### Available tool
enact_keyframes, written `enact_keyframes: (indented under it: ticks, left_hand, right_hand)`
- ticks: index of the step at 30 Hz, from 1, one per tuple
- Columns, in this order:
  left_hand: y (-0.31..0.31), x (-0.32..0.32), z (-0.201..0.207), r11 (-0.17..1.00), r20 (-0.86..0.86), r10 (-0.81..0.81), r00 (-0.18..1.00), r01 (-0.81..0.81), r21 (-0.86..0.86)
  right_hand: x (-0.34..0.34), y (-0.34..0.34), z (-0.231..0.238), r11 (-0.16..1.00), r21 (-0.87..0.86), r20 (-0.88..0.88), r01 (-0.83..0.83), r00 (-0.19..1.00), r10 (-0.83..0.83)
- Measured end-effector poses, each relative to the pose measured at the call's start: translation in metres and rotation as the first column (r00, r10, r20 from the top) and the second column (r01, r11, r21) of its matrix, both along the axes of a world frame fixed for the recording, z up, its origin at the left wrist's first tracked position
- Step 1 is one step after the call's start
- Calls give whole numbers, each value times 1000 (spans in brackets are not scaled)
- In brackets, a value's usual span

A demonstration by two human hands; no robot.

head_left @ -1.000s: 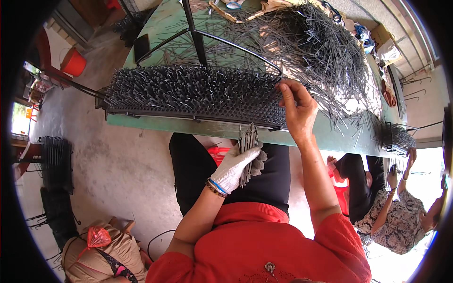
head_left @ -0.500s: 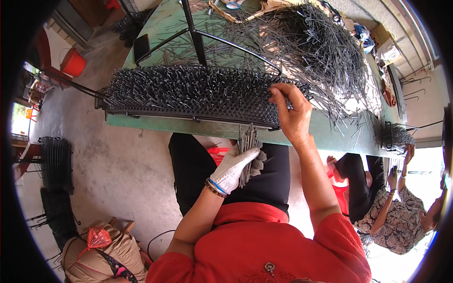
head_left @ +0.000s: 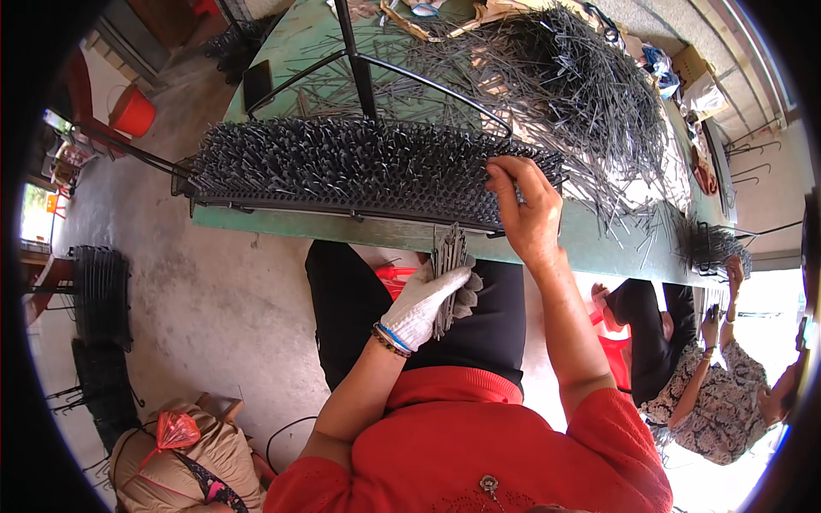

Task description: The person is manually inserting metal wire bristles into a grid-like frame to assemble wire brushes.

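My left hand (head_left: pixel 428 301), in a white-and-grey knitted glove, is closed around a bundle of thin grey rods (head_left: pixel 448 256) that points up toward the table edge. My bare right hand (head_left: pixel 532 214) is over the right end of a long black perforated rack (head_left: pixel 402 203), thumb and fingertips pinched together. Whatever lies between those fingertips is too small to make out. Short dark rods (head_left: pixel 325 158) stand upright and densely packed in the rack's holes. Along its front edge and toward the right, rows of bare holes show.
Loose rods lie in a big heap (head_left: pixel 599 85) on the green table (head_left: pixel 291 224). A black metal frame (head_left: pixel 359 77) rises behind the rack. At the right, a co-worker (head_left: pixel 718 393) reaches to another rod-filled rack (head_left: pixel 717 248). Black racks (head_left: pixel 103 299) and a red bucket (head_left: pixel 132 113) stand at left.
My right hand has shifted very slightly at the rack's right end, fingers still pinched. The left hand and its bundle stay put. The co-worker's raised hand has moved a little.
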State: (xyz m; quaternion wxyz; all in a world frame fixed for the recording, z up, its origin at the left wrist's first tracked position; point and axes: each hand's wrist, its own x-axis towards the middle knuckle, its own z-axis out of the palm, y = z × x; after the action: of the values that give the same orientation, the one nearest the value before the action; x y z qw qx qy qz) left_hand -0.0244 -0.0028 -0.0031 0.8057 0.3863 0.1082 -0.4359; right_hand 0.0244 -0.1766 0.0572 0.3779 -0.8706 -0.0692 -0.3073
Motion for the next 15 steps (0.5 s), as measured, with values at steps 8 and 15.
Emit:
enact_keyframes:
  ticks: [8,15]
  left_hand:
    - [0,0,4,1000,7,-4,1000,4,12]
    - [-1,0,4,1000,26,-9,1000,8,5]
  right_hand:
    - [-4,1,-8,999,-29,28,34,999,-33]
    - [-5,0,-16,995,24,25,92,995,-93]
